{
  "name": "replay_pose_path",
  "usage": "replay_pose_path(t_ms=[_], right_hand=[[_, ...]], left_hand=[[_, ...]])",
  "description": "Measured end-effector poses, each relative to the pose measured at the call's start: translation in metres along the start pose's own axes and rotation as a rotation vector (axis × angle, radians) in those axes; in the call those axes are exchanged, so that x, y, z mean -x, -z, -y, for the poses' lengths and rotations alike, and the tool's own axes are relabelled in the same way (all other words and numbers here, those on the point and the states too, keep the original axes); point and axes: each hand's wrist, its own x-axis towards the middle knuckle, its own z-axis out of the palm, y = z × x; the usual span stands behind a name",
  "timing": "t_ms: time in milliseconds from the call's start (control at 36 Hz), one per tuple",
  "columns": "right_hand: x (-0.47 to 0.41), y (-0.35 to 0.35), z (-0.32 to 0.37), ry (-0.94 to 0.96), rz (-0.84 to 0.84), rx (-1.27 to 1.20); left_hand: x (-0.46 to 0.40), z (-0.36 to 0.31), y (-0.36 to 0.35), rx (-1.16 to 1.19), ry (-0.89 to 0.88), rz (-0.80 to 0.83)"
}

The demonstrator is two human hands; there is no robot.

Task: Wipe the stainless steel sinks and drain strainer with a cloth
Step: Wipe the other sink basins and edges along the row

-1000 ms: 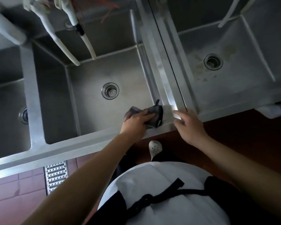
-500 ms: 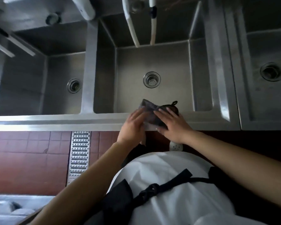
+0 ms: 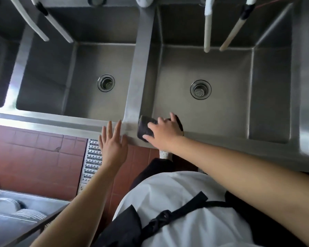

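The cloth (image 3: 146, 128), dark grey and folded, lies on the front rim of the right sink (image 3: 221, 111), at its near left corner by the divider. The right hand (image 3: 165, 131) lies on top of it, fingers spread and pressing down. The left hand (image 3: 112, 143) is just beside it, apart from the cloth, fingers straight and wide, holding nothing, fingertips over the front rim. The drain strainer (image 3: 200, 90) sits mid-basin, well behind the cloth. The left sink (image 3: 75, 82) adjoins.
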Motion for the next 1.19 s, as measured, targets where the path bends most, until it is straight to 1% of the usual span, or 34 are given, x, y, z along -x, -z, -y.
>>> replay_pose_path(t_ms=[56, 111, 194, 278, 361, 417, 528, 583, 639, 694, 778, 861, 944, 1000, 1028, 1111, 1194], right_hand=[[-0.014, -0.003, 0.018, -0.117, 0.014, -0.008], [-0.017, -0.012, 0.020, -0.178, -0.037, -0.078], [-0.010, -0.024, 0.005, -0.174, -0.081, -0.131], [-0.001, -0.026, -0.021, -0.179, -0.048, -0.214], [0.016, -0.024, -0.059, -0.266, -0.002, -0.270], [0.034, -0.023, -0.093, -0.370, 0.039, -0.309], [0.076, -0.023, -0.174, -0.595, 0.142, -0.407], [0.094, -0.022, -0.212, -0.682, 0.200, -0.469], [0.104, -0.021, -0.243, -0.737, 0.284, -0.474], [0.098, -0.019, -0.258, -0.721, 0.395, -0.427], [0.069, -0.031, -0.257, -0.615, 0.597, -0.410], [0.025, -0.052, -0.240, -0.471, 0.692, -0.489], [-0.022, -0.067, -0.209, -0.417, 0.793, -0.479], [-0.054, -0.073, -0.183, -0.366, 0.810, -0.510], [-0.068, -0.077, -0.170, -0.343, 0.789, -0.550], [-0.106, -0.089, -0.133, -0.310, 0.654, -0.612], [-0.135, -0.101, -0.100, -0.258, 0.725, -0.718]], left_hand=[[-0.015, -0.001, 0.003, 0.029, -0.023, 0.006], [-0.029, -0.007, 0.005, 0.042, -0.046, 0.016], [-0.045, -0.020, 0.005, 0.045, -0.108, 0.031], [-0.057, -0.034, -0.001, 0.025, -0.157, 0.069], [-0.061, -0.046, -0.011, 0.021, -0.167, 0.117], [-0.058, -0.049, -0.019, 0.030, -0.163, 0.132], [-0.051, -0.047, -0.028, -0.009, -0.182, 0.065], [-0.051, -0.048, -0.029, -0.027, -0.192, 0.042], [-0.050, -0.049, -0.031, -0.039, -0.198, 0.032], [-0.050, -0.049, -0.033, -0.053, -0.203, 0.014], [-0.051, -0.045, -0.039, -0.069, -0.204, 0.001], [-0.051, -0.045, -0.041, -0.065, -0.221, -0.040], [-0.050, -0.047, -0.042, -0.061, -0.232, -0.081], [-0.050, -0.047, -0.042, -0.064, -0.250, -0.106], [-0.051, -0.046, -0.042, -0.065, -0.254, -0.114], [-0.052, -0.045, -0.045, -0.058, -0.278, -0.157], [-0.054, -0.045, -0.047, -0.067, -0.292, -0.181]])
